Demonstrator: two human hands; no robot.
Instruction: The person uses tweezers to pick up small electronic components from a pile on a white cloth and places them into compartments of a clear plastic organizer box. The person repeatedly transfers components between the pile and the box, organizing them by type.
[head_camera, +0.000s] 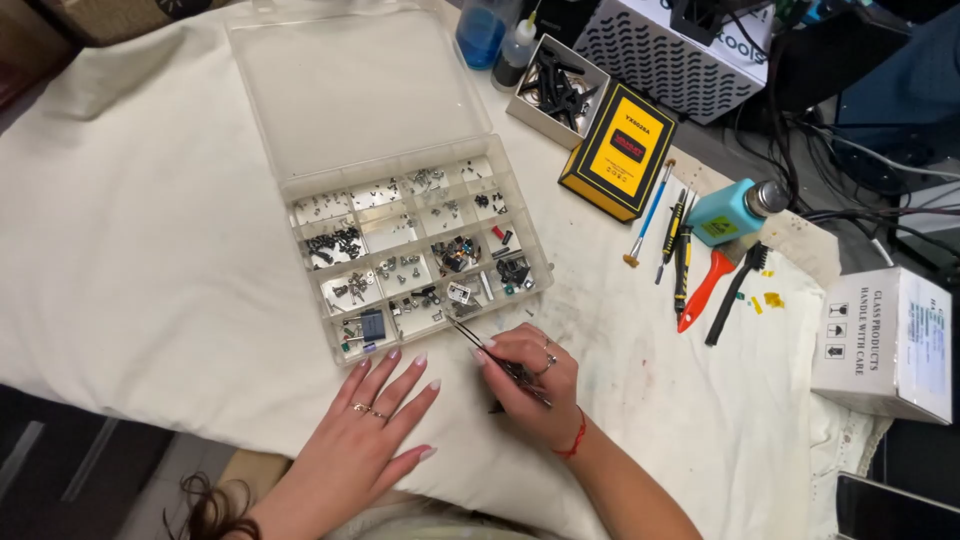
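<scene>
Counter (150, 250) covered in white cloth. Clear plastic organizer box (415, 255) sits mid-counter, hinged lid (355, 85) flipped open and lying flat behind it. Compartments hold small metal brackets, screws and dark bits; one front-left cell has a blue-grey block (373, 324). Contents too small to tell apart further.

Right of the box: white cardboard box (885, 345) at the counter edge, yellow-and-black flat box (620, 150), small open tray of black plastic parts (556, 90), teal dispenser bottle (730, 212), then a row of loose tools: screwdrivers (677, 240), red pry tool (703, 292), black brush (735, 295).

Left hand (375, 410): open, flat, palm down on the cloth just in front of the box, fingers spread, gripping nothing.

Right hand (530, 385): pinched around tweezers (490, 350), pen-style. Tweezer tips point up-left, at the front edge of the box's lower-right compartments. Can't tell whether the tips carry a part.
</scene>
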